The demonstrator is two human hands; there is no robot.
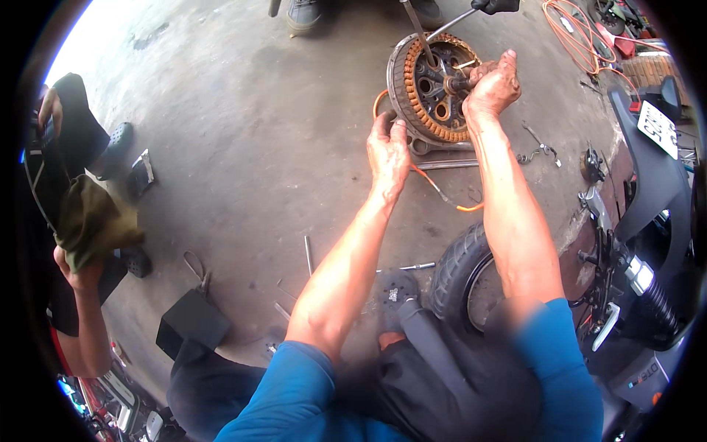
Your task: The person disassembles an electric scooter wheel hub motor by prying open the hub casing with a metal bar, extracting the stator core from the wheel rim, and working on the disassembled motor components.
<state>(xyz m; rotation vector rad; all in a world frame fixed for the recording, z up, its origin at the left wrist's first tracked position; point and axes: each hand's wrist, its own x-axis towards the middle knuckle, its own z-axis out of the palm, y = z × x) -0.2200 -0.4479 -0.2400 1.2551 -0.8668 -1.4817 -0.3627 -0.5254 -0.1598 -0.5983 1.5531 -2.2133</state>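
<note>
A hub motor stator point(436, 119), ringed with copper windings around a dark spoked centre, stands tilted in a metal rim at the upper right of centre. My left hand point(389, 156) holds its lower left edge, thumb and fingers at the rim. My right hand point(492, 90) is closed around the axle point(458, 85) that sticks out of the middle, thumb pointing up. A flat metal bar point(418, 33) and a thin rod point(451, 24) reach into the stator from the far side. An orange cable point(421, 175) runs out beneath it.
Another person's dark-gloved hand point(495, 6) is at the rod's far end; shoes point(303, 16) stand nearby. A tyre point(460, 276) lies near my right leg. Motorcycle parts point(648, 184) crowd the right side. At left, a person holds an olive cloth point(96, 221) near a black box point(193, 323).
</note>
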